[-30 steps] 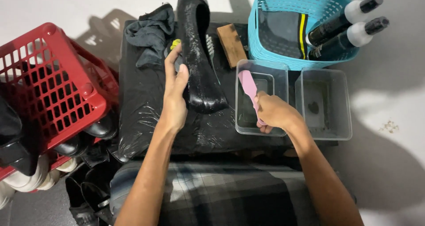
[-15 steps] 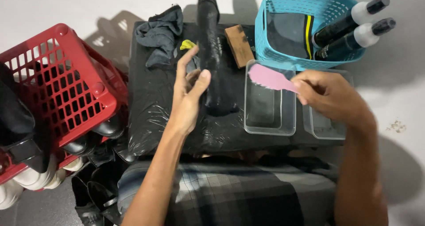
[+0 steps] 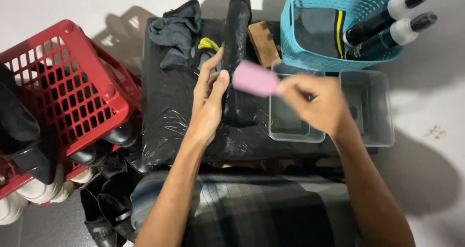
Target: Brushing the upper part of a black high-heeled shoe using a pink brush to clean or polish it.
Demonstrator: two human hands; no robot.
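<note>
Looking down from the head camera, the black shoe (image 3: pixel 237 63) lies lengthwise on the black plastic sheet (image 3: pixel 164 111) that covers the worktop, toe pointing away from the person. The left hand (image 3: pixel 209 99) rests against the shoe's left side, fingers stretched out flat along it, steadying rather than gripping. The right hand (image 3: pixel 317 101) is closed around the handle of a pink brush (image 3: pixel 254 80), whose blurred head hovers just right of the shoe, over the near edge of a clear plastic tub (image 3: pixel 295 126). A second clear tub (image 3: pixel 370 111) sits further right of the shoe. Beyond those tubs stands a blue basket (image 3: pixel 295 38) holding two black bottles with white collars (image 3: pixel 387 22). A wooden brush (image 3: pixel 263 42) lies just right of the shoe's toe, and a dark rag (image 3: pixel 177 31) is bunched to its left. Well left of the shoe is a red crate (image 3: pixel 72 87) with more shoes beside it.
</note>
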